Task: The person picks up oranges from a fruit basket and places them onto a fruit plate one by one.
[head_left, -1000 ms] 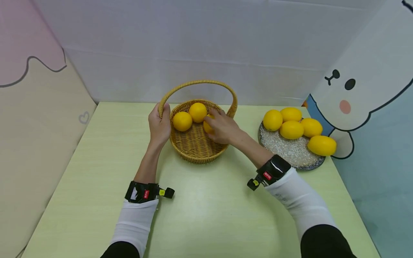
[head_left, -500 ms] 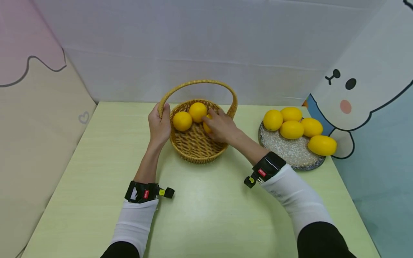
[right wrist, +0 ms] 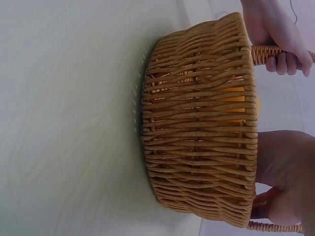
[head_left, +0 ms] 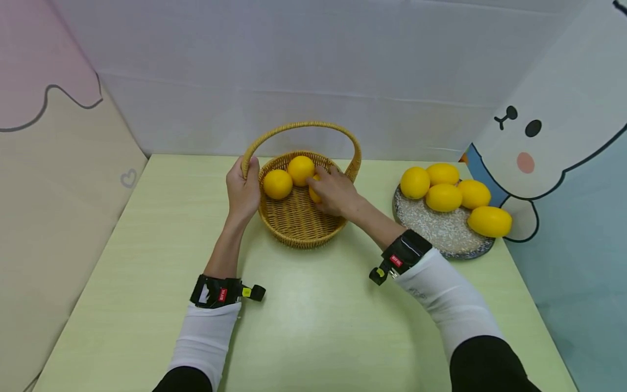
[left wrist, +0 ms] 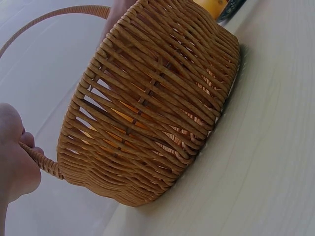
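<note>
A round wicker basket with a tall arched handle stands on the table. Inside it are two round oranges, the left orange and the back orange. My left hand grips the left foot of the handle, with the curled fingers visible in the right wrist view. Reaching in from the right, my right hand holds a third orange by the basket's inner right side. That orange is largely covered by the hand. In both wrist views, the woven wall hides most of the inside.
A grey speckled plate sits at the table's right edge. On it lie several lemons, grouped at the back and right. A white wall rises behind the table, and printed panels flank both sides.
My right forearm has shifted slightly left and away, while the right hand stays at the same orange. The left hand and the basket have not visibly moved.
</note>
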Demonstrator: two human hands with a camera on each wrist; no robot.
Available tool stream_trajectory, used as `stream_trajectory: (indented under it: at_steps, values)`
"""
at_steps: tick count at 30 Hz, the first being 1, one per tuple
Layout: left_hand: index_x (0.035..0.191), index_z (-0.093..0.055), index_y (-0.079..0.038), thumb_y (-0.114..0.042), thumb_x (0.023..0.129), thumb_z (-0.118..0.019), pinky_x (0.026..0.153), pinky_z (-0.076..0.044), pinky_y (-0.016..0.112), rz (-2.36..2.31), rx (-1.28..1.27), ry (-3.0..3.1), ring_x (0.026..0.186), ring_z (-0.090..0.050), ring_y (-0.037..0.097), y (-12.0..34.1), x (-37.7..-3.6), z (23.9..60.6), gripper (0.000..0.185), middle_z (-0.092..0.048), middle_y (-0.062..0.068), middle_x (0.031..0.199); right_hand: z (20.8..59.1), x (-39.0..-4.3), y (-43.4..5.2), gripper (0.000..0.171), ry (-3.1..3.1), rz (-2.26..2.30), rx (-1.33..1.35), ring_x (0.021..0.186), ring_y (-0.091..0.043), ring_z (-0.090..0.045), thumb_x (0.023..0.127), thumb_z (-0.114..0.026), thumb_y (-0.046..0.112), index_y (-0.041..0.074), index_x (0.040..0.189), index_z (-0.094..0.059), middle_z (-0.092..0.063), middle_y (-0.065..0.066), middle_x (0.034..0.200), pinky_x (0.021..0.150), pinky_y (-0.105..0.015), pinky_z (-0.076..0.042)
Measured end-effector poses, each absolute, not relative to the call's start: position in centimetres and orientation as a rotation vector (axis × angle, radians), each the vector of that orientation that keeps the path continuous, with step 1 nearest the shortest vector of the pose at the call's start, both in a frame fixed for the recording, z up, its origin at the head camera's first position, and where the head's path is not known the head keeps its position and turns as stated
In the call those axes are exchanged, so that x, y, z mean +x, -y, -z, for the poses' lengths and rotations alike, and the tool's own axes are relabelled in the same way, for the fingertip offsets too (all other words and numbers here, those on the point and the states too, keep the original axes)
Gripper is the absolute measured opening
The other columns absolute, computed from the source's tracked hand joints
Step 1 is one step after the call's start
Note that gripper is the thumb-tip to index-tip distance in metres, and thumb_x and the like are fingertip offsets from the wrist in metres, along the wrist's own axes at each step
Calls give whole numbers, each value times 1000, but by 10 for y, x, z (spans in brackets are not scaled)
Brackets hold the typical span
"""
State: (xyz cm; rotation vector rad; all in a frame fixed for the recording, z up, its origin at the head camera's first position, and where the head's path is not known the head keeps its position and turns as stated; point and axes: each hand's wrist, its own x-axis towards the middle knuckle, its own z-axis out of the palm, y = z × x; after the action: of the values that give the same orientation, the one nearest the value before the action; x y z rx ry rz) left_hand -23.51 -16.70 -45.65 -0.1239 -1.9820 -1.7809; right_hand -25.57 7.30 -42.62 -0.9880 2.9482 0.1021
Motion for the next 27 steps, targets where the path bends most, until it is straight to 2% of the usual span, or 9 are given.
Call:
stream_trajectory:
  at_steps: [14, 19, 23, 27]
  values:
    - [83, -47, -18, -29, 122, -53, 48, -19, 22, 1771, -139, 1989, 52, -27, 6, 167, -233, 455, 40, -34, -10, 64, 419, -248, -77, 58, -2980, 44, -1062, 127, -48, -64, 99, -88, 28, 13, 149, -64, -55, -25, 160, 100, -56, -63]
    - [83, -46, -18, -29, 122, -53, 49, -19, 22, 1769, -138, 1994, 52, -27, 6, 167, -233, 456, 41, -34, -10, 64, 414, -242, -79, 61, -2957, 170, -1071, 134, -50, -61, 99, -88, 29, 13, 153, -62, -52, -25, 164, 111, -59, -59]
    - [82, -46, -19, -27, 122, -53, 49, -19, 22, 1766, -136, 1992, 53, -27, 6, 166, -234, 456, 41, -34, -11, 64, 410, -236, -80, 63, -2948, 255, -1085, 141, -52, -58, 100, -87, 28, 13, 155, -61, -50, -26, 167, 125, -63, -49]
    - [82, -46, -19, -28, 122, -53, 48, -19, 22, 1762, -138, 1991, 52, -27, 6, 167, -234, 456, 41, -34, -11, 64, 406, -230, -82, 63, -2947, 330, -1116, 146, -52, -56, 101, -87, 27, 13, 156, -60, -49, -26, 168, 128, -65, -47]
